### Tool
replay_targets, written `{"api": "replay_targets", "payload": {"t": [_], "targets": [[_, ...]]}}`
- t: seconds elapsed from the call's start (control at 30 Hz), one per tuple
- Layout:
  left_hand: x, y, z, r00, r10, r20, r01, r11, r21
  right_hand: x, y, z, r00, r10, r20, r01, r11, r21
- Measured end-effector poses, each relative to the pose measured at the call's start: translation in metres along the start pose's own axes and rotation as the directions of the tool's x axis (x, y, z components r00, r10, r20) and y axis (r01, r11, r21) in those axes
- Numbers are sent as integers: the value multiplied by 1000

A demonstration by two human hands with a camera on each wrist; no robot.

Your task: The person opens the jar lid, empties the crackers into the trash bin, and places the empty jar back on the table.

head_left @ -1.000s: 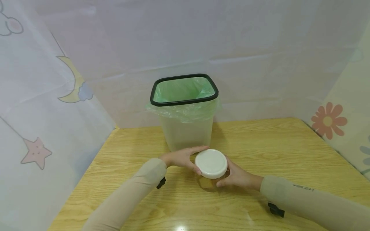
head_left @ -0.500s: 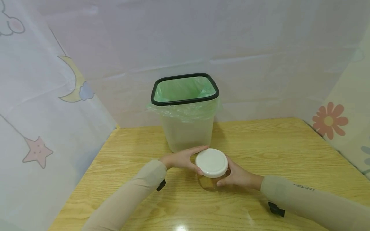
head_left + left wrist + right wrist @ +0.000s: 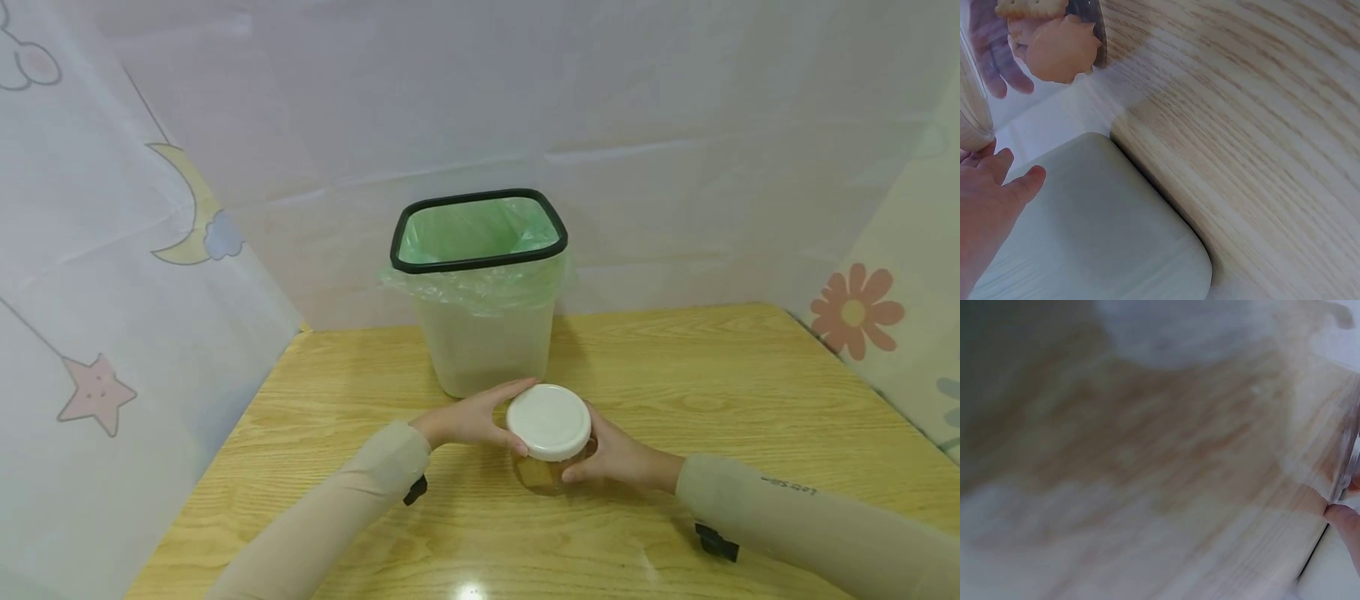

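A clear jar (image 3: 536, 475) with a round white lid (image 3: 549, 422) stands upright on the table. Biscuits (image 3: 1063, 50) show through its wall in the left wrist view. My left hand (image 3: 480, 417) holds the lid's left side, thumb at the near edge and forefinger along the far edge. From the right, my right hand (image 3: 618, 457) grips the jar's body, its thumb at the front and the other fingers mostly hidden behind. The right wrist view is largely blurred; a fingertip (image 3: 1344, 522) touches the jar's edge there.
Behind the jar stands a pale bin (image 3: 491, 333) with a black rim (image 3: 480, 266) and a green plastic liner (image 3: 472, 229). The wood-grain table (image 3: 675, 375) meets printed cloth walls (image 3: 675, 208) at the back and both sides.
My left fingers have shifted very slightly back along the lid's far edge. The jar and my right hand stay in place.
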State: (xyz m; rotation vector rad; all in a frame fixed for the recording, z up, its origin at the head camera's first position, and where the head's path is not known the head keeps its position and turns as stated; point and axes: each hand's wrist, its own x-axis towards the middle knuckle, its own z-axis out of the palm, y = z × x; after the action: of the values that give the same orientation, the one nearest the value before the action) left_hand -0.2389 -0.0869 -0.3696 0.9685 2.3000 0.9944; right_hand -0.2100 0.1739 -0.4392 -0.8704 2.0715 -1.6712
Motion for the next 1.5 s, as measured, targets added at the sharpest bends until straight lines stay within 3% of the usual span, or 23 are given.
{"api": "replay_targets", "payload": {"t": [1.03, 1.5], "targets": [[-8, 5, 18, 994, -39, -105, 38, 999, -20, -1, 1, 3, 1000, 2, -12, -2, 1000, -15], [-12, 12, 25, 978, -86, -189, 85, 996, -15, 1, 1, 0, 1000, -2, -7, 2, 1000, -17]]}}
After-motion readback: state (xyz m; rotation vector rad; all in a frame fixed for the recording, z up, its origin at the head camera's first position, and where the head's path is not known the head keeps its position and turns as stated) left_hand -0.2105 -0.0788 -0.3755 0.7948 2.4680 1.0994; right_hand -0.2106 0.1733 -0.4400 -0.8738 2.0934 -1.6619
